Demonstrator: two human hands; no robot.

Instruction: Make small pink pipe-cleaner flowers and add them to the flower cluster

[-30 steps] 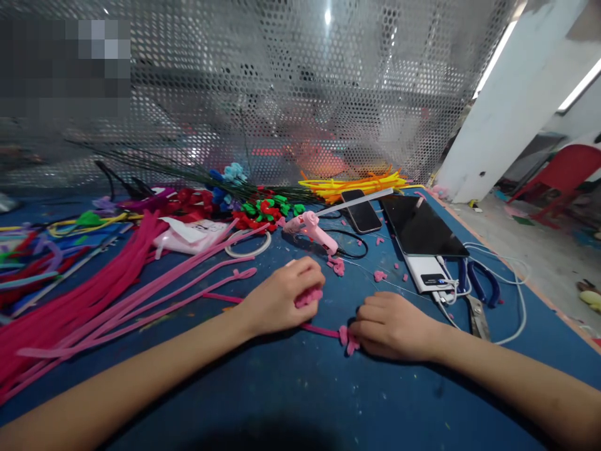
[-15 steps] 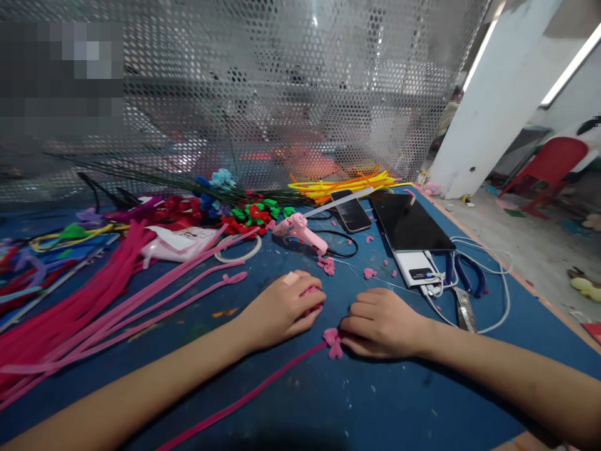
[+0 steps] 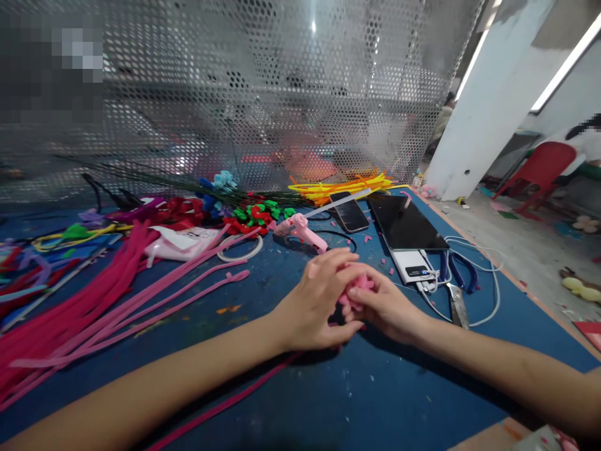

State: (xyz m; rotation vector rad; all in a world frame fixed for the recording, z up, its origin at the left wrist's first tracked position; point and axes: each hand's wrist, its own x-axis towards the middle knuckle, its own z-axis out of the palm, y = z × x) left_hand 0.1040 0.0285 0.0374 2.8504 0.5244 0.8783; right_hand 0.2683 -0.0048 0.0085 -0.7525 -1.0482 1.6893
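My left hand (image 3: pixel 315 305) and my right hand (image 3: pixel 387 305) meet above the blue table (image 3: pixel 328 401), fingers closed around a small pink pipe-cleaner piece (image 3: pixel 357 289) held between them. A long dark-pink pipe cleaner (image 3: pixel 235 401) trails from under my left hand down toward the near edge. A pink glue gun (image 3: pixel 303 231) lies just beyond my hands. How the pink piece is shaped inside the fingers is hidden.
A heap of pink pipe cleaners (image 3: pixel 84 300) fills the left. Yellow pipe cleaners (image 3: pixel 342 185), a phone (image 3: pixel 349 213), a tablet (image 3: pixel 405 223), a power bank (image 3: pixel 414 267), scissors (image 3: pixel 457 294) and white cables (image 3: pixel 488 294) lie at the right. A perforated metal screen (image 3: pixel 263 94) stands behind.
Both hands have lifted off the table and come together, moving up and to the right. The pink piece is now held between them. The long pipe cleaner trails down-left.
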